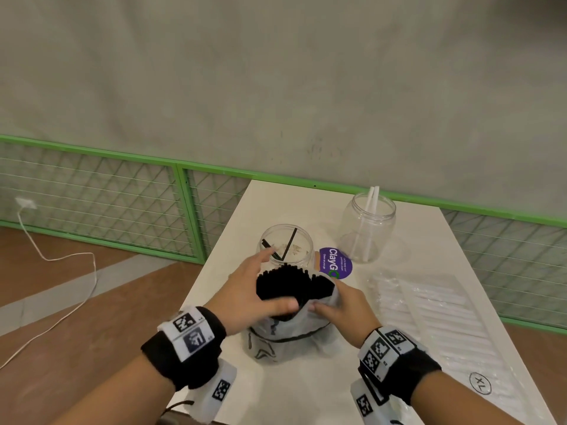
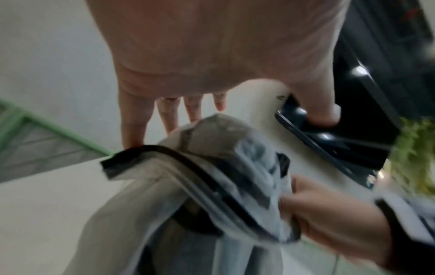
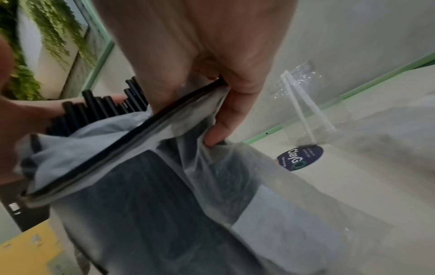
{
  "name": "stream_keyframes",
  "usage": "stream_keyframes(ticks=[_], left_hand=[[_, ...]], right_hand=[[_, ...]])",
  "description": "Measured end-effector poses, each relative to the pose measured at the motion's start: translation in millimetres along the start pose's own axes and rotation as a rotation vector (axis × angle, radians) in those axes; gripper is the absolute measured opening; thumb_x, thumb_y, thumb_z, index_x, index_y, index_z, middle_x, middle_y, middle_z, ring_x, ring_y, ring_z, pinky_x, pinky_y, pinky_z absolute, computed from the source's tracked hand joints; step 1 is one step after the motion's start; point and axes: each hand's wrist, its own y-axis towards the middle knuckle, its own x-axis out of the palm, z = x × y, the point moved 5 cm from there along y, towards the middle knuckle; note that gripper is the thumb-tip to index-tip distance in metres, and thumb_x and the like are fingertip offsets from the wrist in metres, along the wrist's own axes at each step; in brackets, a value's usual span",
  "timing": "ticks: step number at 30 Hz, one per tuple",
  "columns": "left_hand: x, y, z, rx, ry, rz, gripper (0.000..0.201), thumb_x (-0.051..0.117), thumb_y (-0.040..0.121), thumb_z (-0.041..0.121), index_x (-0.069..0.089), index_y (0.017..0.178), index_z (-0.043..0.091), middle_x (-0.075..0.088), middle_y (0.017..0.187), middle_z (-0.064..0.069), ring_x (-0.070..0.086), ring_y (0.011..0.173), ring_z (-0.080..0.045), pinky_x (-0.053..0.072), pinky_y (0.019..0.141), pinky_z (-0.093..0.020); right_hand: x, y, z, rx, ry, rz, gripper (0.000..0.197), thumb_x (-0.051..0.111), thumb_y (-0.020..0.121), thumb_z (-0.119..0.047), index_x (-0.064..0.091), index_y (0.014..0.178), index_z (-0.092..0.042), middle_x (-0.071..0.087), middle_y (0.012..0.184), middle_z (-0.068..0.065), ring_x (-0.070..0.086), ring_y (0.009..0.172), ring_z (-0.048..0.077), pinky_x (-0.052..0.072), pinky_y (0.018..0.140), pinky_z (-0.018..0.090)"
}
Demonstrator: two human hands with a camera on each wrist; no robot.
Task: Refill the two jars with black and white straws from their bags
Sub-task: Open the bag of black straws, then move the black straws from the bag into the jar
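Note:
A translucent zip bag [image 1: 285, 335] stands near the front of the white table [image 1: 306, 394], with a bundle of black straws [image 1: 294, 283] sticking out of its mouth. My left hand [image 1: 270, 280] grips that bundle, thumb on the near side and fingers [image 2: 164, 111] on the far side. My right hand [image 1: 326, 299] pinches the bag's black-sealed rim [image 3: 141, 130] on the right. Just behind stands a clear jar [image 1: 287, 246] holding a few black straws. Further right, a second clear jar [image 1: 368, 228] holds two white straws [image 3: 303, 109].
A clear bag of white straws [image 1: 429, 308] lies flat along the table's right side. A purple round sticker [image 1: 334, 262] sits between the jars. A green mesh fence [image 1: 122, 204] and grey wall run behind the table. A white cable [image 1: 61, 271] trails on the floor at left.

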Motion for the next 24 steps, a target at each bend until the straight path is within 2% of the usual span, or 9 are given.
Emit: stream_keyframes(ticks=[3,7,9,11,14,17,20,22,24], left_hand=[[10,-7,-7,0.004,0.280,-0.010,0.121,0.077,0.054,0.060,0.000,0.145,0.041,0.021,0.144,0.014,0.026,0.130,-0.008,0.026,0.108,-0.032],[3,-2,-21,-0.015,0.310,0.063,0.091,0.072,0.068,0.046,0.020,0.143,0.037,0.041,0.141,0.005,0.043,0.125,-0.016,0.036,0.101,-0.027],[-2,1,-25,-0.015,0.287,0.045,0.084,0.071,0.070,0.043,0.026,0.140,0.038,0.048,0.136,0.006,0.048,0.120,-0.015,0.039,0.096,-0.026],[-6,0,-26,-0.017,0.225,0.058,0.084,0.073,0.071,0.041,0.026,0.141,0.038,0.052,0.128,0.008,0.050,0.113,-0.012,0.040,0.091,-0.023],[-7,-6,-36,-0.039,0.074,0.124,0.087,0.078,0.071,0.032,0.027,0.141,0.033,0.048,0.119,0.013,0.046,0.107,-0.003,0.033,0.089,-0.017],[-2,-10,-54,-0.077,-0.031,0.151,0.085,0.082,0.068,0.028,0.034,0.138,0.033,0.053,0.118,0.010,0.050,0.105,-0.004,0.034,0.087,-0.011],[3,-10,-62,-0.086,-0.052,0.137,0.076,0.083,0.067,0.023,0.041,0.127,0.039,0.056,0.112,0.020,0.051,0.102,0.005,0.038,0.088,-0.005],[6,-8,-64,-0.094,-0.059,0.132,0.069,0.082,0.067,0.020,0.047,0.126,0.035,0.059,0.112,0.019,0.053,0.104,0.004,0.041,0.096,-0.017],[6,-8,-64,-0.113,-0.067,0.141,0.062,0.080,0.070,0.017,0.052,0.124,0.028,0.061,0.112,0.014,0.055,0.105,-0.002,0.041,0.094,-0.020]], right_hand=[[8,0,-8,-0.023,0.063,-0.033,0.070,0.067,0.061,-0.054,0.056,0.123,-0.023,0.067,0.113,-0.004,0.060,0.108,0.013,0.048,0.095,0.035],[19,-2,7,0.009,0.080,-0.084,0.045,0.073,0.076,-0.037,0.059,0.117,-0.027,0.067,0.113,-0.008,0.059,0.108,0.009,0.047,0.093,0.031],[23,-3,12,0.035,0.052,-0.143,0.026,0.072,0.082,-0.025,0.062,0.105,-0.028,0.068,0.104,-0.008,0.061,0.098,0.009,0.046,0.082,0.020],[28,-2,14,0.040,0.008,-0.214,0.020,0.069,0.085,-0.022,0.061,0.102,-0.029,0.067,0.100,-0.007,0.060,0.094,0.009,0.041,0.073,0.007],[33,-1,19,0.047,-0.029,-0.250,0.035,0.072,0.080,-0.027,0.060,0.112,-0.023,0.065,0.104,-0.005,0.060,0.098,0.015,0.044,0.075,0.010],[22,-1,17,-0.006,-0.103,-0.062,0.070,0.078,0.063,-0.042,0.048,0.126,-0.028,0.050,0.120,-0.011,0.044,0.112,0.013,0.040,0.094,0.030],[17,-1,1,-0.089,-0.009,-0.021,0.093,0.080,0.058,-0.045,0.034,0.138,-0.030,0.041,0.130,-0.015,0.036,0.118,0.005,0.033,0.101,0.026],[25,3,-3,-0.060,0.107,-0.145,0.088,0.084,0.062,-0.037,0.037,0.136,-0.032,0.047,0.130,-0.014,0.042,0.122,0.004,0.036,0.104,0.026],[32,8,-7,-0.043,0.122,-0.183,0.068,0.084,0.066,-0.026,0.049,0.124,-0.030,0.057,0.120,-0.012,0.051,0.117,0.009,0.041,0.100,0.026]])
